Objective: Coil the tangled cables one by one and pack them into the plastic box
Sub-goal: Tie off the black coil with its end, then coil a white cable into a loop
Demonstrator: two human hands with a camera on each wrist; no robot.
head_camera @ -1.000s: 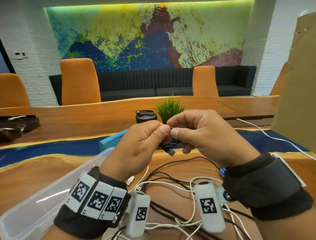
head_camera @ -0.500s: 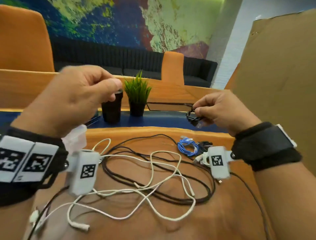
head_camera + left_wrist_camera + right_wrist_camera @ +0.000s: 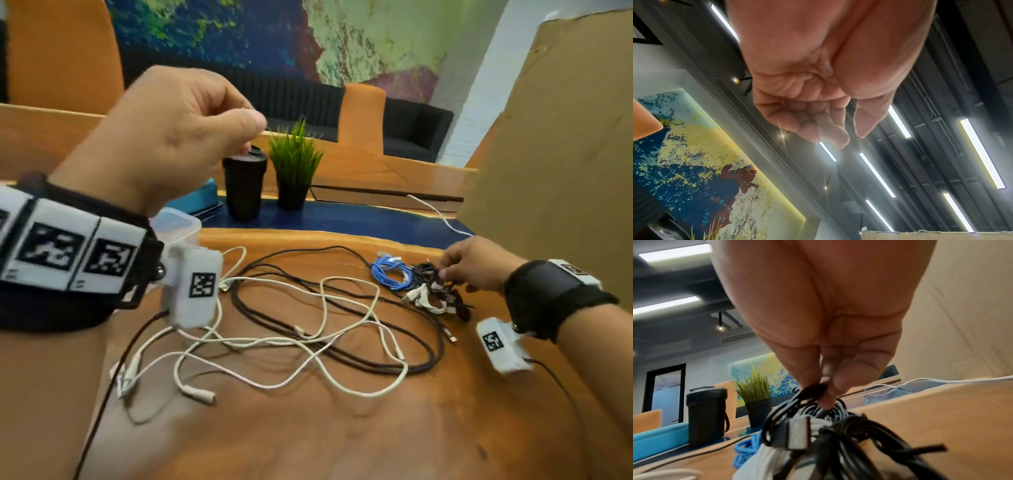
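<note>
Since half a second ago, the right hand (image 3: pixel 474 265) has dropped from mid-air down to the tabletop (image 3: pixel 342 438), carrying its small coiled black cable (image 3: pixel 813 392) onto the heap of coiled cables (image 3: pixel 433 291) beneath its fingers. Thumb and fingertips pinch that black coil (the right wrist view shows the pinch clearly). Just beyond the fingers, on the left hand's side, lies a coiled blue cable (image 3: pixel 390 274), touching the heap.

Raised above the tabletop, the left hand (image 3: pixel 164 137) holds nothing; its fingers are loosely curled toward the thumb, as the left wrist view (image 3: pixel 812 116) confirms. Below and between the two hands sprawl the tangled white cable (image 3: pixel 322 346) and a long black cable (image 3: pixel 424 363), overlapping each other. A corner of the clear plastic box (image 3: pixel 178 228) peeks out just under the left wrist. Past the left fingertips stand a black cup (image 3: pixel 244 188) and a small potted plant (image 3: pixel 294 168).
</note>
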